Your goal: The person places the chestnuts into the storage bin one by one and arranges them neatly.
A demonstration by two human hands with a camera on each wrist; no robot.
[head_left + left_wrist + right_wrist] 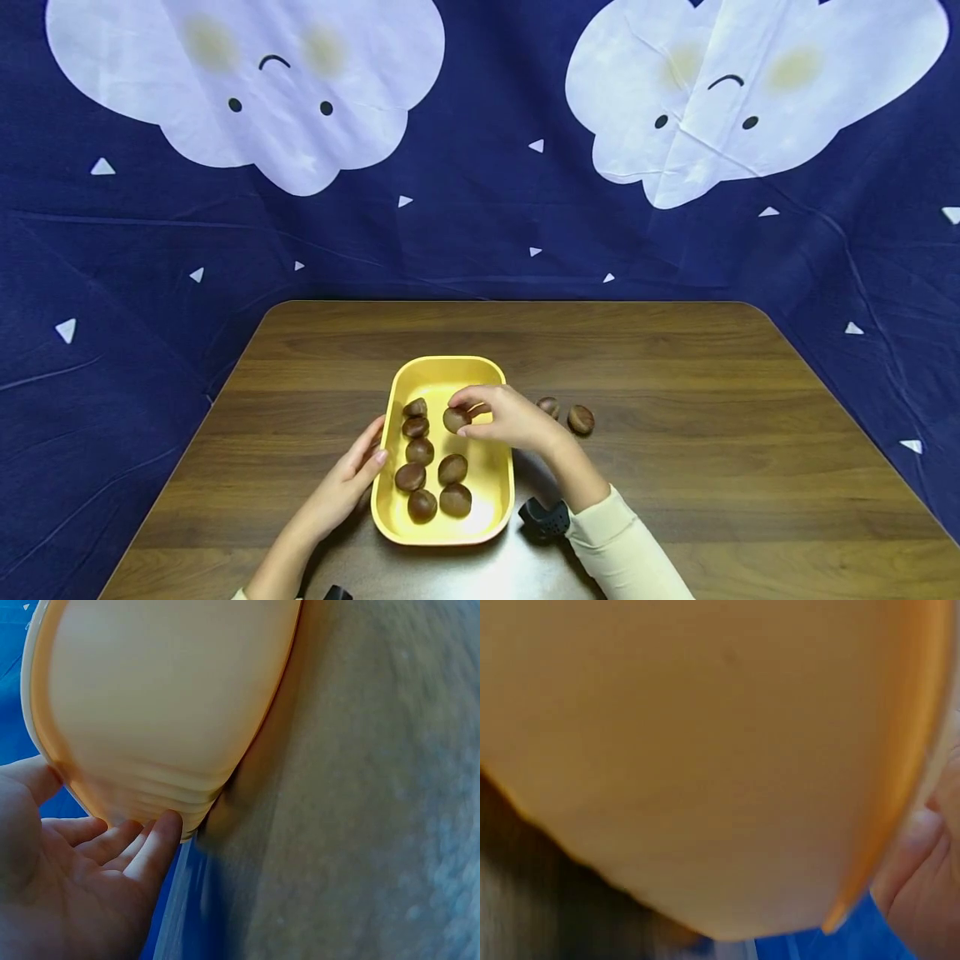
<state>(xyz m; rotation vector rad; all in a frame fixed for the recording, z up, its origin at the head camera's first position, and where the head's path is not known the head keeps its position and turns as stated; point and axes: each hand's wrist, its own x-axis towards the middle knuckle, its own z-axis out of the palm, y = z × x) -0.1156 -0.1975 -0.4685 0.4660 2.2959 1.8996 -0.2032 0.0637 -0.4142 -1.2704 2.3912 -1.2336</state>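
Note:
A yellow container (491, 533) with rounded corners stands on the table, several brown chestnuts (420, 451) lying in it. My left hand (347, 483) holds its left side, thumb at the rim and fingers against the outer wall; the left wrist view shows these fingers (154, 851) touching the wall. Over the container's inside, my right hand (510, 417) pinches one chestnut (455, 419) between thumb and fingers. The right wrist view is filled mostly by the container's outer wall (705, 787), with part of the right hand (922, 877) at the right edge; the pinched chestnut is hidden there.
Two more chestnuts lie on the wooden table (675, 358) right of the container: one chestnut (581, 419) in full view, another chestnut (549, 407) close to the right hand. A dark blue cloth (480, 233) with white clouds hangs behind the table. A black wrist device (543, 518) sits at the right sleeve.

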